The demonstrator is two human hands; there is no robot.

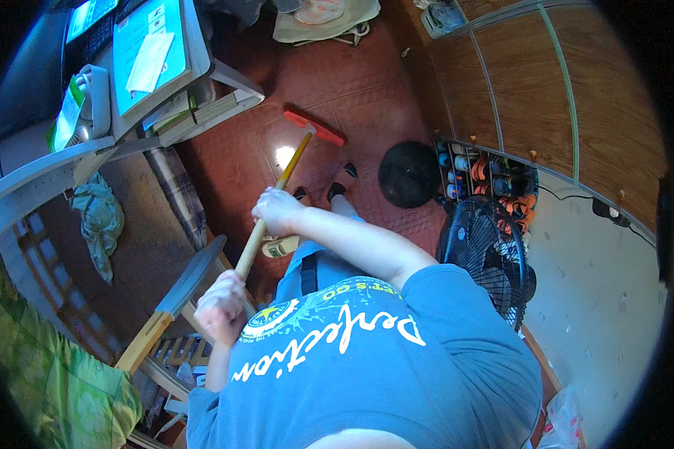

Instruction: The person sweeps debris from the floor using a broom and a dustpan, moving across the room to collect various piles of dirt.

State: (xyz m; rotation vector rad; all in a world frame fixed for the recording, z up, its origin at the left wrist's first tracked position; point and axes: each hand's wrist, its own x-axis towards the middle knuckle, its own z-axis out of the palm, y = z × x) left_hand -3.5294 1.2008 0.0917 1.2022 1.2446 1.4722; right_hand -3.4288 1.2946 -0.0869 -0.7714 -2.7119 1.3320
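Observation:
A long stick with a narrow red crossbar head [314, 129] slants across the view. Its head rests on the red tiled floor, and whether it is a squeegee, mop or broom I cannot tell. My right hand [277, 212] is wrapped round the middle of the pale wooden handle [252, 249], below its yellow stretch. Lower down, close to my waist, my left hand [221, 307] grips the handle's top end. Beyond my right hand, one of my feet [342, 182] shows in a dark slipper. A cream slipper-like item [280, 247] lies near the handle.
On the left stands a desk [138, 135] with papers and a laptop. A green cloth [97, 221] hangs beneath it. To the right are a round black object [410, 174], a shoe rack [494, 176], a black fan [483, 251] and wooden cabinets [524, 82]. Pale bags [326, 19] sit at the back.

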